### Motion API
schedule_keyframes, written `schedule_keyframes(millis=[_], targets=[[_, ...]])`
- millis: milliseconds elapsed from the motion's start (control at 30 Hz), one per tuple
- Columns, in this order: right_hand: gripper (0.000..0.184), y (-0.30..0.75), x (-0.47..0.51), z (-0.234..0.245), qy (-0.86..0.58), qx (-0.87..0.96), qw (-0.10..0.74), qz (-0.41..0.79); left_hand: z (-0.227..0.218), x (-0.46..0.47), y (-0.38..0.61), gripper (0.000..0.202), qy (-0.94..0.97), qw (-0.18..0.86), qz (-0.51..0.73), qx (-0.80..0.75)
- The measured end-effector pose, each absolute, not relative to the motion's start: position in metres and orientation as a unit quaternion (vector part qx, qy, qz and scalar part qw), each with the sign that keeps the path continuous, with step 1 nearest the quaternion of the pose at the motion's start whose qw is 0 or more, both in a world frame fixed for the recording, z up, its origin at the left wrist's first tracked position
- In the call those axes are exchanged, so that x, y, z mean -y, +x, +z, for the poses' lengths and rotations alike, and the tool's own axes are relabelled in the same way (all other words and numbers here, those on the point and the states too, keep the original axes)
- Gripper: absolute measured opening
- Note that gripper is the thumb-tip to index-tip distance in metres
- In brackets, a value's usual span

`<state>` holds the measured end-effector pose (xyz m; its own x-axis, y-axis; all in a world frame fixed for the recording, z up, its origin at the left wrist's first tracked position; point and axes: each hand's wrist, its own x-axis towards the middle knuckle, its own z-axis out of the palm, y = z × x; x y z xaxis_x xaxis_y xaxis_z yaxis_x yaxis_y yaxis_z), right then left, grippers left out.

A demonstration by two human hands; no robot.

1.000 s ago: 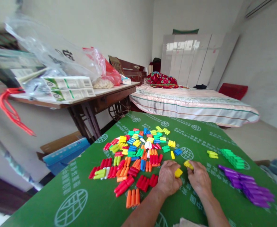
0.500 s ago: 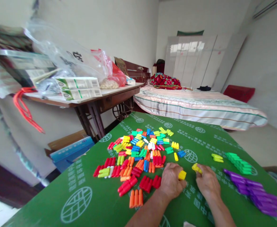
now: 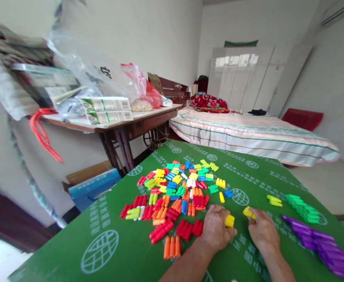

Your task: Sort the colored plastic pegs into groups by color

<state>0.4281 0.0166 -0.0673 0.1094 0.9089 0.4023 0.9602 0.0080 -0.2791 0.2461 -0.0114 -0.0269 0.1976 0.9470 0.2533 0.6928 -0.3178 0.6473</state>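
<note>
My left hand [image 3: 216, 228] rests low over the green board beside the colourful pile, its fingers closed around a yellow plastic tube piece [image 3: 230, 221] that pokes out on the right. A second yellow tube piece [image 3: 248, 212] is pinched at the fingertips of my right hand [image 3: 264, 230]. A small gap separates the two yellow pieces. Close to my left hand lie red tube pieces [image 3: 185, 229] and a joined set of orange tubes [image 3: 172, 247]. The undersides of both hands, and part of each held piece, are hidden.
To the right lie a lime tube piece [image 3: 274, 201], a green stack [image 3: 303, 208] and a purple stack [image 3: 321, 244]. The green board [image 3: 136, 254] carries them all. Beyond stand a bed [image 3: 248, 133] and a side table [image 3: 113, 127] with boxes and bags.
The whole view has shifted slightly, so everything sits a little further right. Both hands keep hold of their yellow pieces, with hardly any movement over the board.
</note>
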Motion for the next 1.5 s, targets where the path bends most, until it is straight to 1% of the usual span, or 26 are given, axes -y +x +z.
schedule_keyframes(millis=[233, 467, 800, 1200, 1333, 1500], targets=[[0.042, 0.4306, -0.017, -0.072, -0.694, 0.672, 0.256, -0.047, -0.0262, 0.0118, 0.2467, 0.036, 0.748, 0.205, 0.311, -0.55], [0.042, 0.4334, -0.0176, -0.0758, -0.689, 0.673, 0.265, -0.048, -0.024, 0.013, 0.2466, 0.034, 0.748, 0.2, 0.31, -0.551], [0.042, 0.434, -0.0164, -0.0728, -0.695, 0.665, 0.272, -0.033, -0.0225, 0.0131, 0.247, 0.036, 0.751, 0.192, 0.305, -0.553], [0.042, 0.4361, -0.0169, -0.0736, -0.702, 0.666, 0.25, -0.024, -0.0239, 0.0126, 0.247, 0.035, 0.757, 0.182, 0.298, -0.553], [0.043, 0.4344, -0.016, -0.0717, -0.699, 0.668, 0.255, -0.018, -0.0234, 0.0127, 0.2469, 0.033, 0.764, 0.171, 0.296, -0.547], [0.045, 0.4334, -0.0153, -0.0696, -0.707, 0.661, 0.251, -0.013, -0.0221, 0.0129, 0.247, 0.035, 0.758, 0.172, 0.293, -0.557]])
